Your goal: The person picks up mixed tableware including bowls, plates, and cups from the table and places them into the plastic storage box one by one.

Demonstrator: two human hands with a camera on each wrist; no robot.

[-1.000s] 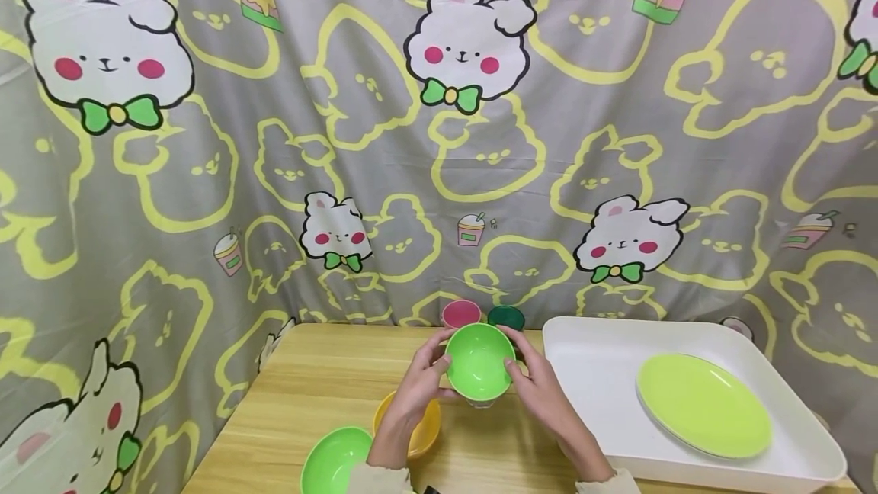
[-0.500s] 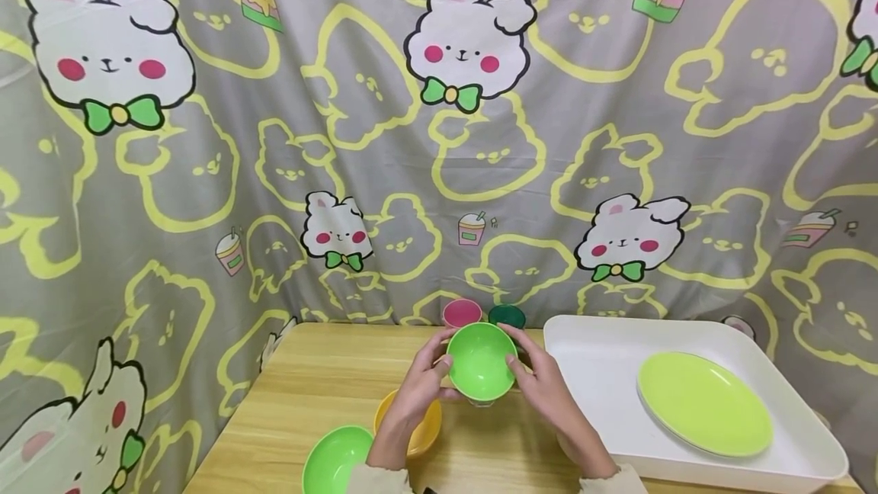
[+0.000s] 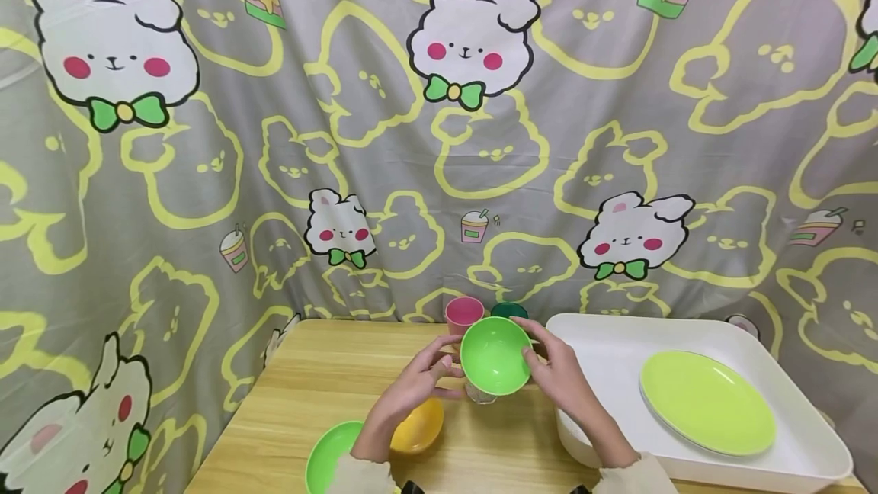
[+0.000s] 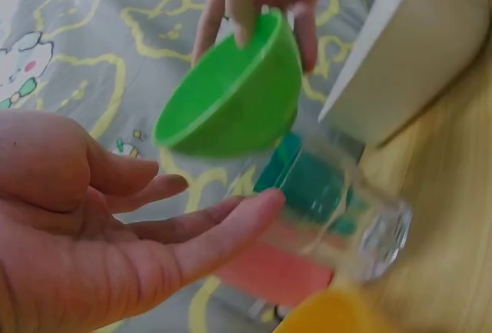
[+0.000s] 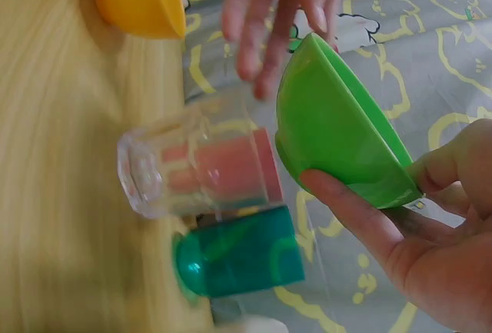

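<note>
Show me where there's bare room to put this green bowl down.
Bare wood lies left of the pink cup behind the orange bowl and between that bowl and the white tray. The tray is bare left of the lime plate. Crowded: back centre, where the clear glass, pink cup and teal cup cluster near the held bowl.

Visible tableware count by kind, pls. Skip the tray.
Bowls: 3 (held green bowl, second green bowl, orange bowl)
Cups: 2 (pink cup, teal cup)
Glasses: 1 (clear glass)
Plates: 1 (lime-green oval plate)
Total: 7
</note>
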